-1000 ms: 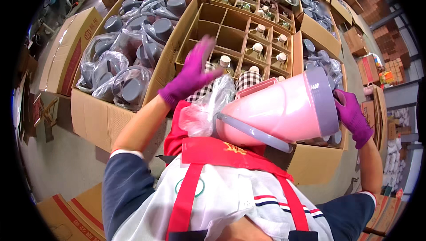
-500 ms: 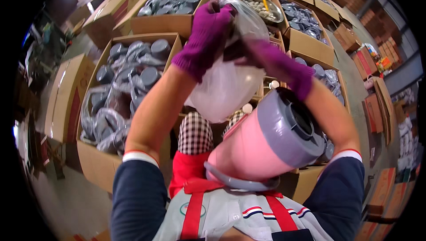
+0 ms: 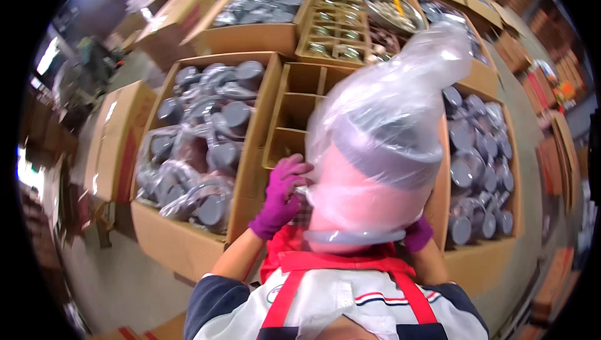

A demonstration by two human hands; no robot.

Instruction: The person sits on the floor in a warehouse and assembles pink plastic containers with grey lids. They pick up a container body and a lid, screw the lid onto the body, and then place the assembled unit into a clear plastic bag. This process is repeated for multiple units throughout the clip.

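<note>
Room: warehouse-like, grey floor
Pink container: before the torso, between hands; long axis outward, grey-collared end farthest
Clear bag: over container, tip leaning right
Left hand: container's left; half-curled fingers, grip uncertain
Right hand: container's right, mostly hidden; cannot tell grip
Hemming in: left carton, right carton; divided carton beyond

Covering left hand and right hand with magenta-purple knitted gloves. Wearing a white fabric shirt with short navy sleeves, bearing red-and-navy chest stripes. Layering a bright red fabric apron over it, showing two flat red shoulder straps.
</note>
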